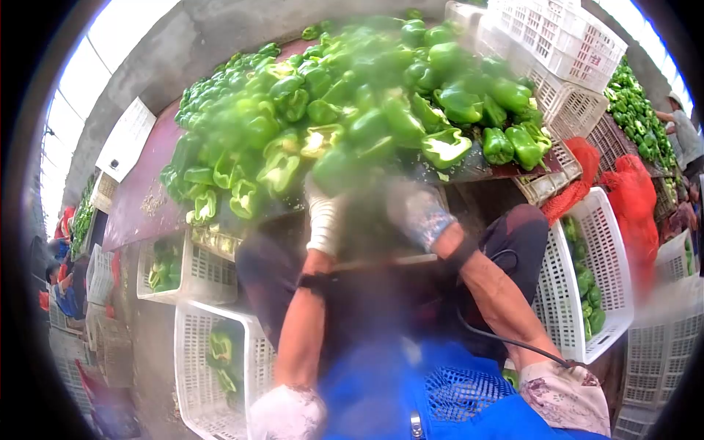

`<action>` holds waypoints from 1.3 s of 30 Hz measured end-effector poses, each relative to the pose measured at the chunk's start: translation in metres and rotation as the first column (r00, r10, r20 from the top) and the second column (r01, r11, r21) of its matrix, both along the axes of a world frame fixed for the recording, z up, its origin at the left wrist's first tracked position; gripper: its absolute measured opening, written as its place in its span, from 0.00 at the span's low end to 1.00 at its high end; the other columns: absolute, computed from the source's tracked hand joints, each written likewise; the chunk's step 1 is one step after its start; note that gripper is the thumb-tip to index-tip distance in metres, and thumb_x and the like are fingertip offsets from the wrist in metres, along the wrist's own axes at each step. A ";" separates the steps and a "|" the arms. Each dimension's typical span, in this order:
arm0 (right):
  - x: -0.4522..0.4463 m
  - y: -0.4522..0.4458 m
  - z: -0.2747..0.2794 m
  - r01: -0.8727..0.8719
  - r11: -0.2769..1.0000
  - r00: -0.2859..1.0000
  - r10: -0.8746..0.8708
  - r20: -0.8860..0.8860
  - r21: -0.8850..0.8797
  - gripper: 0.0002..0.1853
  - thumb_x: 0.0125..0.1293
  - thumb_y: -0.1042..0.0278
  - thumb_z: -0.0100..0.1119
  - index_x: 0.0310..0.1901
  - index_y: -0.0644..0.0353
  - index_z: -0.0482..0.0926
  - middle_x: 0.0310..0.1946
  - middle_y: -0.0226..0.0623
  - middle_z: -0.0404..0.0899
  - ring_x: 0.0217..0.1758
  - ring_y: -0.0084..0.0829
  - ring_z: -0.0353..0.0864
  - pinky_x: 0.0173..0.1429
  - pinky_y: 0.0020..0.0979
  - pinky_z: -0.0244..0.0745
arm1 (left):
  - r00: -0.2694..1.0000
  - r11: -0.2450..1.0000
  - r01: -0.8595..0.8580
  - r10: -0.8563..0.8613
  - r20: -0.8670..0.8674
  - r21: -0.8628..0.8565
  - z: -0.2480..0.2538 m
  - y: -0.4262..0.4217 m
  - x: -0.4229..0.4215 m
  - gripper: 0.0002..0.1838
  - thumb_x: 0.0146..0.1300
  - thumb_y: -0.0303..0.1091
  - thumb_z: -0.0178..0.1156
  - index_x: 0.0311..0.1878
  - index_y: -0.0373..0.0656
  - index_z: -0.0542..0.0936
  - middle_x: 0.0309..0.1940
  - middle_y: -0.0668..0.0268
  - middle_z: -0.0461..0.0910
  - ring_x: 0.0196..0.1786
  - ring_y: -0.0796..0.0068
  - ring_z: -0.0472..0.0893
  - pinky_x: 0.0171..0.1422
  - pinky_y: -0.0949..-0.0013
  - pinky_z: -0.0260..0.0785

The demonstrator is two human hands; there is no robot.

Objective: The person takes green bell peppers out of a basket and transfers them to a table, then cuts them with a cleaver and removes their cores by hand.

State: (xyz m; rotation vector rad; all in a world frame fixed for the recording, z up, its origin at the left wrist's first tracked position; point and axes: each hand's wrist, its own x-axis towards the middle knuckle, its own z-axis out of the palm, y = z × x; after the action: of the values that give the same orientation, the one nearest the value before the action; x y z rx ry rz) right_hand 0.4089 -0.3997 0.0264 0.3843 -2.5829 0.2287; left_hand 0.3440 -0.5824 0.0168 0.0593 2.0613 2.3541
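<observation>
A large heap of green bell peppers, some cut open with pale insides, covers the dark red table. At the heap's near edge is my left hand, in a whitish glove, its fingertips hidden in blur near a green pepper. To its right, my right hand wears a white and blue glove and is smeared by motion. Whether either hand holds something cannot be made out. A cut pepper lies beyond my right hand, showing its pale core.
White crates with peppers stand at the lower left and at the right. Red net bags hang by the right crate. Stacked crates rise at the back right. People are at work at the far left and far right.
</observation>
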 end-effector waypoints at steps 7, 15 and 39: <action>-0.024 -0.011 0.061 -0.061 0.998 0.975 0.061 0.214 -0.007 0.07 0.61 0.73 0.53 0.36 0.65 0.78 0.26 0.45 0.77 0.28 0.40 0.81 0.28 0.46 0.74 | 0.862 0.889 -0.458 0.447 -0.239 0.011 0.007 0.011 -0.051 0.54 0.47 0.28 0.77 0.73 0.41 0.51 0.62 0.52 0.66 0.60 0.57 0.72 0.63 0.56 0.70; -0.040 0.068 0.083 0.089 0.889 0.990 -0.127 -0.056 -0.448 0.10 0.67 0.69 0.56 0.45 0.64 0.80 0.23 0.38 0.78 0.22 0.34 0.76 0.27 0.38 0.70 | 0.767 0.461 -0.526 -0.106 -0.633 -0.715 0.096 0.067 -0.172 0.39 0.53 0.51 0.71 0.67 0.45 0.72 0.69 0.45 0.64 0.70 0.49 0.66 0.73 0.55 0.60; 0.005 0.085 0.094 -0.080 0.163 0.991 0.122 -0.060 -0.983 0.14 0.76 0.67 0.51 0.56 0.64 0.75 0.26 0.24 0.74 0.26 0.15 0.70 0.30 0.20 0.66 | 0.882 0.974 -0.022 -0.088 -0.464 -0.226 0.136 0.024 -0.115 0.49 0.43 0.36 0.73 0.71 0.41 0.61 0.57 0.56 0.71 0.53 0.62 0.77 0.49 0.62 0.77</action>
State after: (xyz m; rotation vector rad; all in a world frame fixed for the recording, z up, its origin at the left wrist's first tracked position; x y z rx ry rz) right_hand 0.4136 -0.3150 0.1208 0.0109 -1.7995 1.8802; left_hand 0.2288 -0.5582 0.1533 0.7302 2.4888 2.2302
